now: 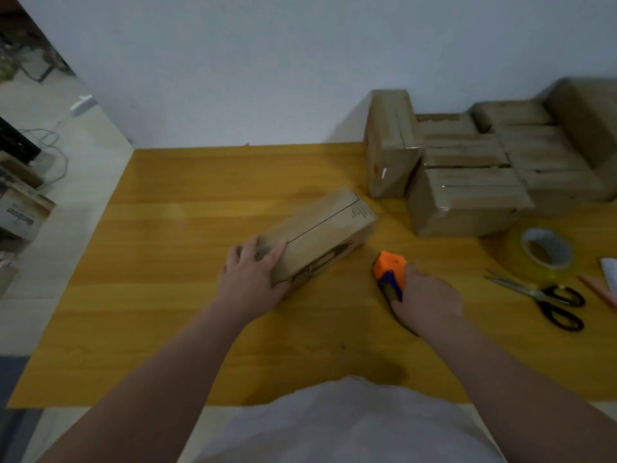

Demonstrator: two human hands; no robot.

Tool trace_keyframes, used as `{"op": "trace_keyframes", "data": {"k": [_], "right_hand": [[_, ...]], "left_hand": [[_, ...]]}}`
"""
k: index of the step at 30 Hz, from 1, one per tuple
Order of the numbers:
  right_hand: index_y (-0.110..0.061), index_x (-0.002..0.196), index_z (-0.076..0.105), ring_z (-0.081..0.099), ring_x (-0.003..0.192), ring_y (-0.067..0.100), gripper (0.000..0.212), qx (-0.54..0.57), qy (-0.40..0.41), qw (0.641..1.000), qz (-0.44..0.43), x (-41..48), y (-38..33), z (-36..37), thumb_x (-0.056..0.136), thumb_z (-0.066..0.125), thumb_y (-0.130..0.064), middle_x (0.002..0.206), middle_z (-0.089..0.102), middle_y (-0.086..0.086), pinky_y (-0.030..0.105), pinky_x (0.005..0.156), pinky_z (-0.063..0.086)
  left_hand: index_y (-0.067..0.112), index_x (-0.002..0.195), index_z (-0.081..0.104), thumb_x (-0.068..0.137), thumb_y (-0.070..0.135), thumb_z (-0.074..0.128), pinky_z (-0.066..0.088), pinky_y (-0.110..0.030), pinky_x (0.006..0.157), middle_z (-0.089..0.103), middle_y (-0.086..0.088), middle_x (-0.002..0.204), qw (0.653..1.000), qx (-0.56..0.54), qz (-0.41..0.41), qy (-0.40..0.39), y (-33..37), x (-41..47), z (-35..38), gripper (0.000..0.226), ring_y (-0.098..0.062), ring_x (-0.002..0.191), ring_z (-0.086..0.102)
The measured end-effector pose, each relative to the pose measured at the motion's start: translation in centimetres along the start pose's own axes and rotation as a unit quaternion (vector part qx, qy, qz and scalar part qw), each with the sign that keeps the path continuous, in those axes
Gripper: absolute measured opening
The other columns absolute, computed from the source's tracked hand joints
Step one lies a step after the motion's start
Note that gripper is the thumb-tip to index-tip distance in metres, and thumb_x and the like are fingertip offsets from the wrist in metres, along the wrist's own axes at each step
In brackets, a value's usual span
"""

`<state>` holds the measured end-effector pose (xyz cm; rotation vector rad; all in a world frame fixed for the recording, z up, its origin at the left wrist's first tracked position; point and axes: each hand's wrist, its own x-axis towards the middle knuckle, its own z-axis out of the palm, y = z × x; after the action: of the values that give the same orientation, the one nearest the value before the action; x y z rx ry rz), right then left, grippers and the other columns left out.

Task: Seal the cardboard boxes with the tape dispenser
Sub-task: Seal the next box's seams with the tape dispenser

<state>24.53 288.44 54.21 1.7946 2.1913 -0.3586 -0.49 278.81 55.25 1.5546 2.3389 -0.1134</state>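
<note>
A long cardboard box lies diagonally at the middle of the wooden table, its top seam showing as a dark line. My left hand grips its near end, fingers over the top and thumb on the side. To the right, my right hand holds an orange and blue tape dispenser down on the table, apart from the box.
Several cardboard boxes are stacked at the back right against the wall. A roll of clear tape, black-handled scissors and a pencil-like stick lie at the right. The table's left edge drops to the floor.
</note>
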Motion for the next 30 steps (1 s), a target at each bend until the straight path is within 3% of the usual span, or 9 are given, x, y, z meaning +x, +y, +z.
{"op": "trace_keyframes", "data": {"k": [4,8,12,15,18,21,25,28,30], "right_hand": [[-0.017,0.132,0.033,0.062,0.089,0.026,0.046,0.024,-0.007,1.0,-0.004,-0.8,0.2,0.2,0.092,0.054,-0.017,0.104,0.064,0.007,0.032,0.06,0.039],[-0.022,0.11,0.037,0.056,0.079,0.03,0.021,0.177,0.073,0.981,0.015,-1.2,1.0,-2.2,0.094,0.051,-0.018,0.09,0.06,0.007,0.034,0.061,0.04],[-0.029,0.109,0.038,0.056,0.07,0.018,0.014,0.396,0.137,0.907,-0.027,-1.8,1.1,-6.8,0.1,0.045,-0.021,0.083,0.054,-0.004,0.035,0.058,0.046],[-0.033,0.107,0.043,0.059,0.081,0.01,0.018,0.525,0.116,0.839,-0.082,-2.4,0.3,-9.8,0.095,0.055,-0.027,0.097,0.057,-0.009,0.032,0.062,0.048],[-0.032,0.113,0.046,0.06,0.091,0.007,0.05,0.51,0.063,0.844,-0.152,-2.4,-1.1,-10.9,0.075,0.079,-0.034,0.105,0.058,-0.014,0.032,0.075,0.052],[-0.035,0.116,0.044,0.062,0.093,0.01,0.074,0.453,-0.029,0.868,-0.202,-2.0,-2.6,-10.5,0.058,0.089,-0.034,0.106,0.058,-0.011,0.036,0.079,0.056],[-0.041,0.115,0.043,0.064,0.093,0.013,0.07,0.397,-0.102,0.876,-0.255,-1.4,-3.5,-8.7,0.064,0.088,-0.023,0.11,0.06,-0.004,0.04,0.08,0.058],[-0.044,0.113,0.043,0.064,0.092,0.012,0.068,0.367,-0.085,0.88,-0.289,-1.2,-3.4,-7.8,0.066,0.086,-0.022,0.109,0.06,-0.006,0.04,0.077,0.058],[-0.047,0.111,0.044,0.062,0.093,0.009,0.066,0.353,-0.07,0.883,-0.303,-1.0,-3.2,-7.5,0.066,0.085,-0.023,0.108,0.058,-0.01,0.035,0.076,0.056]], "left_hand": [[0.05,0.147,-0.011,0.087,0.072,0.035,0.016,-0.055,0.115,-0.01,-0.016,0.159,0.999,0.031,-0.027,-0.025,0.7,1.2,-0.3,0.079,-0.043,0.143,0.005],[0.047,0.149,-0.011,0.091,0.065,0.039,0.012,-0.054,0.116,-0.012,-0.017,0.158,0.999,0.016,-0.008,-0.045,0.9,1.3,-0.1,0.078,-0.04,0.145,-0.009],[0.048,0.149,-0.007,0.092,0.058,0.046,0.013,-0.053,0.116,-0.017,-0.013,0.158,0.997,0.002,0.029,-0.067,0.4,1.1,-0.3,0.078,-0.036,0.145,-0.013],[0.049,0.149,-0.005,0.092,0.054,0.051,0.012,-0.052,0.117,-0.02,-0.012,0.157,0.991,0.02,0.091,-0.095,0.2,0.9,-0.7,0.08,-0.033,0.145,-0.016],[0.05,0.148,-0.005,0.091,0.049,0.057,0.011,-0.051,0.118,-0.02,-0.01,0.157,0.982,0.041,0.15,-0.111,0.2,0.9,-0.7,0.084,-0.031,0.146,-0.017],[0.047,0.148,-0.004,0.089,0.042,0.063,0.011,-0.051,0.118,-0.021,-0.01,0.157,0.968,0.071,0.204,-0.126,0.2,1.0,-0.7,0.09,-0.03,0.145,-0.019],[0.042,0.15,-0.005,0.088,0.04,0.064,0.008,-0.05,0.118,-0.017,-0.008,0.159,0.954,0.095,0.233,-0.162,0.2,0.9,-1.2,0.093,-0.029,0.146,-0.016],[0.041,0.15,-0.007,0.089,0.042,0.062,0.005,-0.051,0.118,-0.004,-0.004,0.159,0.955,0.088,0.231,-0.164,0.2,0.8,-1.3,0.092,-0.027,0.147,-0.011],[0.04,0.15,-0.007,0.089,0.041,0.062,0.004,-0.053,0.118,-0.009,0.0,0.159,0.954,0.087,0.231,-0.17,0.1,0.8,-1.2,0.092,-0.026,0.147,-0.014]]}}
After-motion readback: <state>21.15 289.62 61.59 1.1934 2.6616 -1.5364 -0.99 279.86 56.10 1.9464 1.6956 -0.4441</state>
